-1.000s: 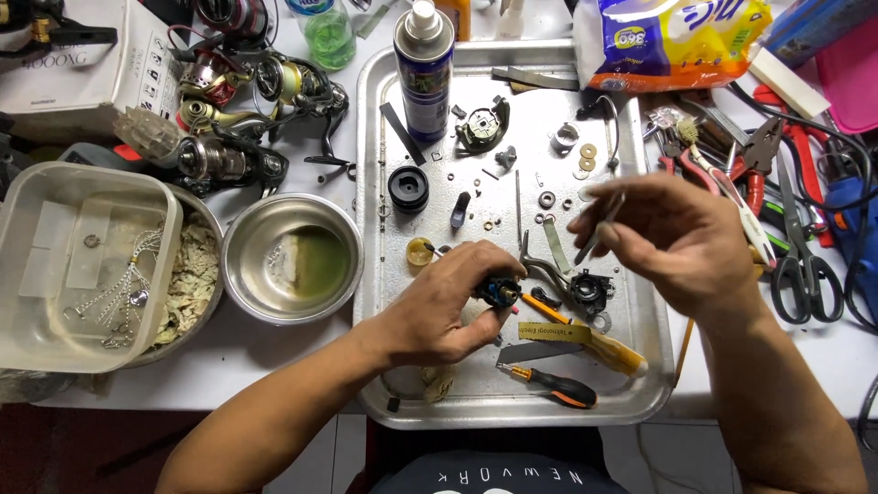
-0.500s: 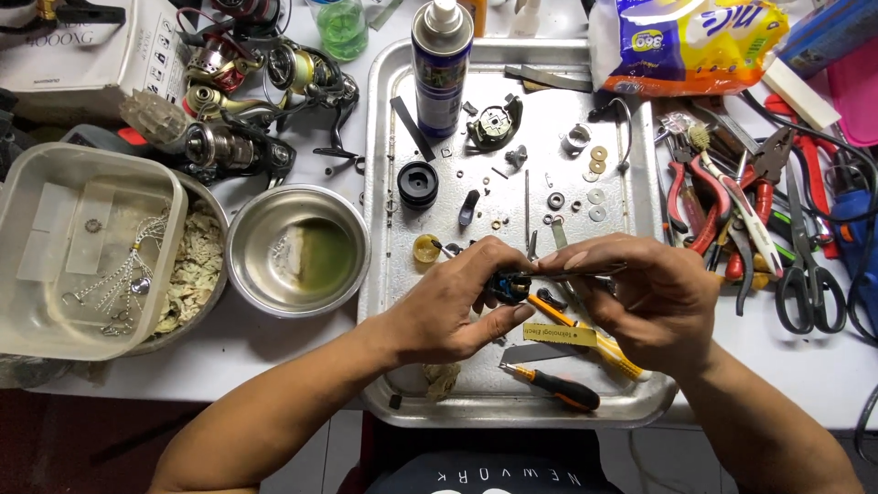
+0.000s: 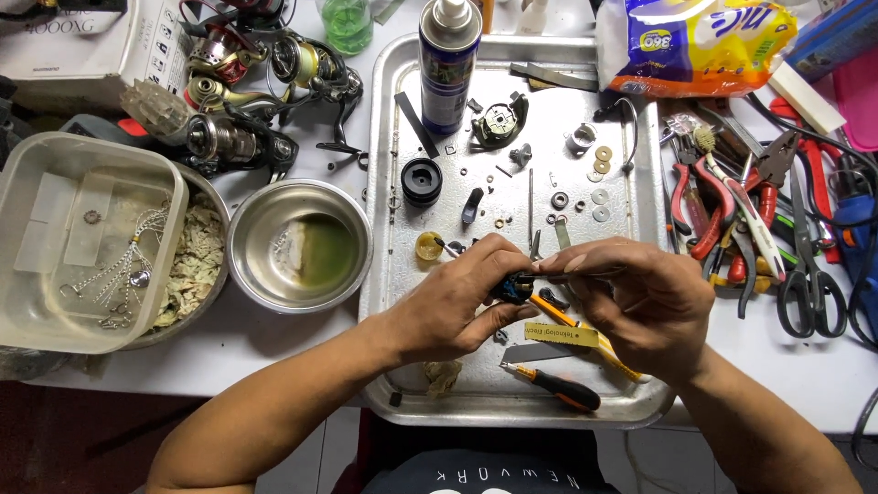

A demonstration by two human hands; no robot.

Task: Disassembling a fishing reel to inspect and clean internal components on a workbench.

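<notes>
Metal tray (image 3: 393, 110) underlies left hand (image 3: 457, 306) gripping dark part (image 3: 514, 289), right hand (image 3: 645, 306) touching.

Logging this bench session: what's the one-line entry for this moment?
left hand: grips small dark reel part | right hand: thin metal tool at part | over metal tray

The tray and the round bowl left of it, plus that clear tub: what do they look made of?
The tray looks like bare metal, likely steel or aluminium: dull silver, scuffed, with a rolled rim. The round bowl looks like polished stainless steel: bright, mirror-like walls around greenish liquid. The clear tub looks like plastic: cloudy and see-through, with soft rounded corners.
</notes>
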